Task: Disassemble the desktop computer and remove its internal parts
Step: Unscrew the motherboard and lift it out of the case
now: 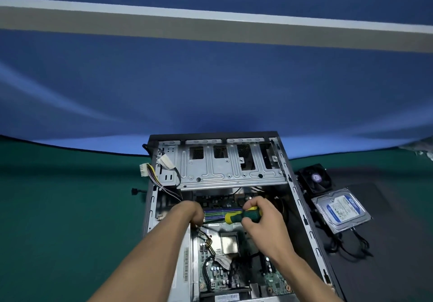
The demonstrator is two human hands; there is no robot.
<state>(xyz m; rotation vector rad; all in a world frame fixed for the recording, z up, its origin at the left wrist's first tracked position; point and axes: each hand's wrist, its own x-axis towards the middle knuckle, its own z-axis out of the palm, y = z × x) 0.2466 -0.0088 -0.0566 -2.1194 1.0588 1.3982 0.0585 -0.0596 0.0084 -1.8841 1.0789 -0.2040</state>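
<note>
The open computer case [302,208] lies on the green surface [70,208], holding the motherboard [234,271] with its bare processor [229,245]. Above the memory sticks [222,212], the right hand [262,219] grips a green-and-yellow screwdriver [243,216]; the left hand [192,215] curls inward, its grasp hidden. Farther back sits the metal drive cage [222,168]. Outside, to the right, lie a hard drive [342,210] and fan [315,179].

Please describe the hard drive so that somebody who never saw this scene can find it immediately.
Start at the open computer case in the middle and look past its right wall, onto the dark mat. The hard drive lies flat there, nearer than the black cooling fan. It alone is a silver box with a blue-and-white label.
</note>
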